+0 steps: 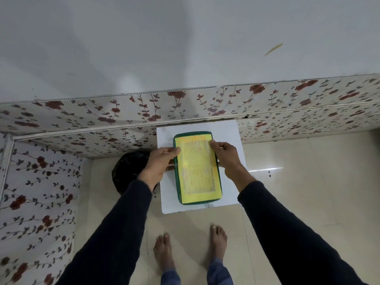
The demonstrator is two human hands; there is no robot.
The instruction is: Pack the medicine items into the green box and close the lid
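The green box [218, 171] stands on a small white table [230, 194] with its lid down; a yellow printed label [196, 171] covers the lid's top. My left hand [159, 163] grips the box's left side, thumb resting on the lid near the far left corner. My right hand [225, 158] holds the right side, fingertips pressing on the lid's far right part. No medicine items are in sight; the box's inside is hidden by the lid.
A black bag-like object [127, 171] sits on the floor left of the table. Flower-patterned panels [102, 118] line the wall behind and on the left. Pale floor tiles [308, 182] spread right. My bare feet [164, 249] stand just before the table.
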